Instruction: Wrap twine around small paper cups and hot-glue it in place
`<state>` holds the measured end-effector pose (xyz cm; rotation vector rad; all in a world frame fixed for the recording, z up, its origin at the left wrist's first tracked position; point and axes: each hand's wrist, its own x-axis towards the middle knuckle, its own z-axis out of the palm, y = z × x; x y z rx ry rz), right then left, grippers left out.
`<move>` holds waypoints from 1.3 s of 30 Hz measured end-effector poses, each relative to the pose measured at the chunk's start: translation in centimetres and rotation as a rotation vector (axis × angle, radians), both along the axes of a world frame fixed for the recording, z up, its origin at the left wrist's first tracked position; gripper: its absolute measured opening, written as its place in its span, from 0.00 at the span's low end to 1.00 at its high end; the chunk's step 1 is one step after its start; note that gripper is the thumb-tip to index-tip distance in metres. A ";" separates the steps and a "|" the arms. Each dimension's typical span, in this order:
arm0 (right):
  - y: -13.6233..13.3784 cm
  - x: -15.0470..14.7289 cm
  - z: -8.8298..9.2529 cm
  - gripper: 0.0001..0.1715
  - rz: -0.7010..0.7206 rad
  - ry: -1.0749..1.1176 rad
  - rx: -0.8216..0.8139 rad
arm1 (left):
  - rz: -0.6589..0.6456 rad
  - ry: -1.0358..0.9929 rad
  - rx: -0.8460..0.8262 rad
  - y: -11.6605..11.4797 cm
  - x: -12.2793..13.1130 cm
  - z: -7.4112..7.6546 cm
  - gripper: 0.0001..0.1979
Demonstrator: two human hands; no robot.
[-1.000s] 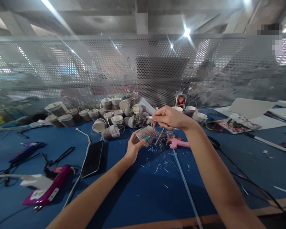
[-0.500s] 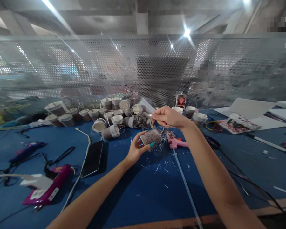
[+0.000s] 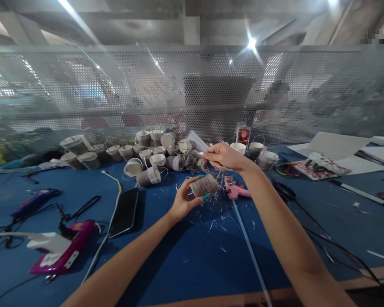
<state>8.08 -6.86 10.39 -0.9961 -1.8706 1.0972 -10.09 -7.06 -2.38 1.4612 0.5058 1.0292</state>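
1. Fingers of our left hand (image 3: 180, 203) curl around the cord-wrapped cup (image 3: 205, 186), thumb on its near side; an even, light hold should steady it without denting the wall.
2. Our right hand (image 3: 222, 155) has thumb and fingertips pressed together; we cannot tell what, if anything, they pinch.
3. The cup is tilted well over, below the right hand and in front of the tangled cord (image 3: 188, 161); we should keep the windings flat and close.
4. The pink glue gun (image 3: 238, 191) lies just right of the cup, so we'd best mind our right forearm.
5. Loose clippings (image 3: 211, 226) lie nearby; we should keep them off the windings.
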 end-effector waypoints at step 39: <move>3.5 0.8 -3.3 0.19 -0.499 -0.099 0.142 | -0.200 0.120 -0.118 3.6 -2.6 0.7 0.31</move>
